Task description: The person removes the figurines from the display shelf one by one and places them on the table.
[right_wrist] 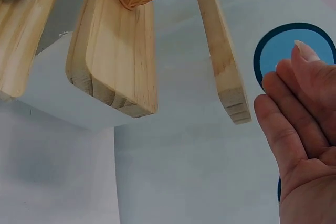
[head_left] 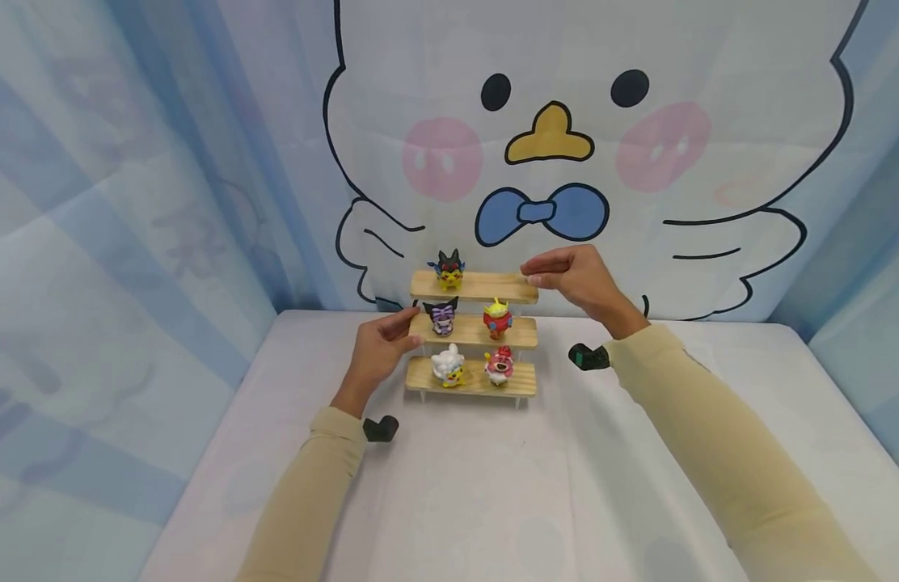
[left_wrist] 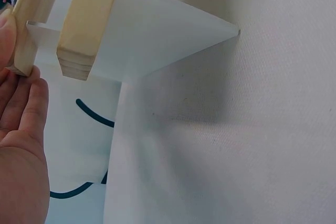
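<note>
A three-tier wooden display stand (head_left: pixel 486 330) with pale supports stands near the back of the white table. My left hand (head_left: pixel 380 347) pinches the left end of the middle board, thumb on its upper side and fingers at its end in the left wrist view. My right hand (head_left: pixel 576 279) is beside the right end of the top board (right_wrist: pixel 223 61); its fingers are nearly straight, and a gap shows between them and the wood in the right wrist view. A black-eared yellow figurine (head_left: pixel 449 271) stands at the top board's left.
The middle board carries a purple-and-black figurine (head_left: pixel 442 317) and a red-suited one with a yellow-green head (head_left: pixel 497 319). On the bottom board are a white-and-yellow figurine (head_left: pixel 448 366) and a pink one (head_left: pixel 499 366). A cartoon-printed curtain (head_left: pixel 551 48) hangs right behind the table (head_left: pixel 464 501).
</note>
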Available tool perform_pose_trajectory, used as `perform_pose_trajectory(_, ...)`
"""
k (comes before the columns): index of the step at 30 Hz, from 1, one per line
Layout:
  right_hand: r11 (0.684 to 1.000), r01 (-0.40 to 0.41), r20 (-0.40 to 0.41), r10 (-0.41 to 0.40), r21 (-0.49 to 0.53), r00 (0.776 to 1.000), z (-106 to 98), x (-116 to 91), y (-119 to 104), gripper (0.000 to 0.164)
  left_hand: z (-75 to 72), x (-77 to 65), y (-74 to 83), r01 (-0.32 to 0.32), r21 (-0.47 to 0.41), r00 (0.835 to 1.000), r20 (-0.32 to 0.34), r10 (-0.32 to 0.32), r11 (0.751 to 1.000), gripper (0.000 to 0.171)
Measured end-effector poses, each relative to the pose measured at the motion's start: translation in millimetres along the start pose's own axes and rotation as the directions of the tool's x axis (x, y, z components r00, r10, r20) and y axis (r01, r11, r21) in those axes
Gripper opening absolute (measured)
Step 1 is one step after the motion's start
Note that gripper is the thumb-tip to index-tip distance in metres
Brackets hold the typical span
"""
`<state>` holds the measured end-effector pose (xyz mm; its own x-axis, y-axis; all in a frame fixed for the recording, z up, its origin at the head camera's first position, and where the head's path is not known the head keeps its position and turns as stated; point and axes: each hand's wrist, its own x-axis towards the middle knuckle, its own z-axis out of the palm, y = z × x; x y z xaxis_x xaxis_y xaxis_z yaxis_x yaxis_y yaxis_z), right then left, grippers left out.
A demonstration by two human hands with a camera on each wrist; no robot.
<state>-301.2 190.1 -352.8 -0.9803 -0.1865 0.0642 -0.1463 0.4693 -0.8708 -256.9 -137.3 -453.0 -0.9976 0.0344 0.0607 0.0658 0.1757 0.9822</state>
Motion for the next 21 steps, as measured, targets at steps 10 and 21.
perform_pose_trajectory(10, 0.999, 0.037, 0.025, -0.037, 0.01, 0.999, 7, 6, -7, 0.031, 0.5, 1.4, -1.5, -0.007, -0.009, 1.0, -0.007, 0.007, 1.0, 0.055)
perform_pose_trajectory(21, 0.999, 0.037, 0.022, -0.038, 0.025, 0.999, 17, 14, -14, 0.03, -0.1, 0.3, -0.9, 0.01, 0.012, 1.0, -0.012, -0.009, 1.0, 0.053)
